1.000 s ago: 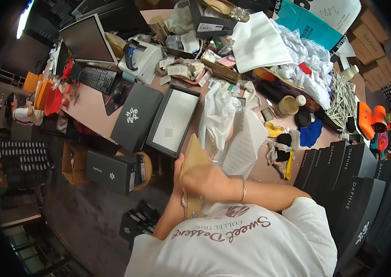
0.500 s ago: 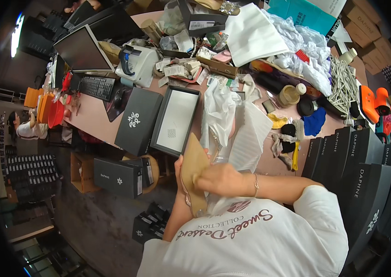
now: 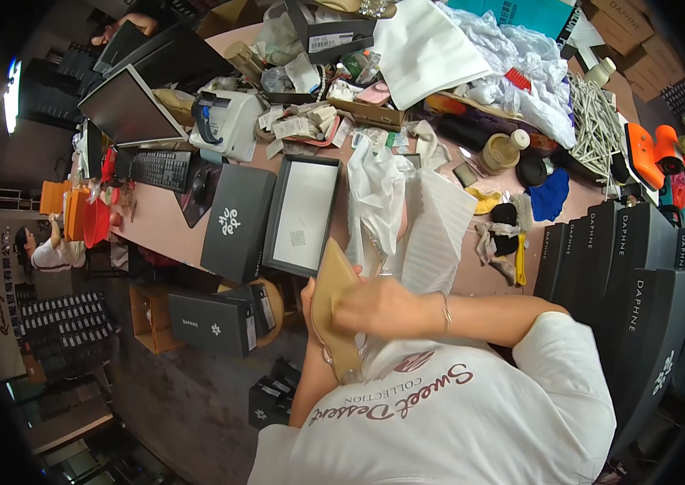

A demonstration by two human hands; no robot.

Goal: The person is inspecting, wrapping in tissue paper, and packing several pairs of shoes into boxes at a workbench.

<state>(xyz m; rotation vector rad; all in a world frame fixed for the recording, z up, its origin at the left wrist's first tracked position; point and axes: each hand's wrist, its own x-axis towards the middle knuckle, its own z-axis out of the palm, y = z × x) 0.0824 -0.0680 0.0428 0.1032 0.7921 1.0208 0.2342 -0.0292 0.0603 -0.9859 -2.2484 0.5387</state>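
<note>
A sandal with a smooth tan sole [image 3: 328, 279] is held up close to my chest, sole turned toward me. My left hand [image 3: 308, 303] is closed around its far-left edge, with most fingers hidden behind it. Against the sole's face presses my right hand [image 3: 387, 307], curled and slightly blurred; whatever its fingers hold, if anything, is hidden. Just beyond lie crumpled white tissue paper [image 3: 375, 179] and a ribbed white wrapping sheet [image 3: 441, 218]. A shiny beaded piece shows among the wrapping. Left of these sit an open grey shoebox [image 3: 271, 257] and its dark lid [image 3: 233, 222].
Stacked dark shoeboxes [image 3: 641, 323] rise at my right. A glue jar [image 3: 500, 152], cloth scraps [image 3: 548, 196] and a tape dispenser [image 3: 653, 162] lie on the right. A label printer [image 3: 229, 125], keyboard [image 3: 161, 170] and monitor [image 3: 132, 105] stand far left. Another person [image 3: 56, 246] sits beyond.
My right hand has shifted slightly left and down across the sole, still curled. My left hand keeps its hold on the sandal. The whole view has shifted a little.
</note>
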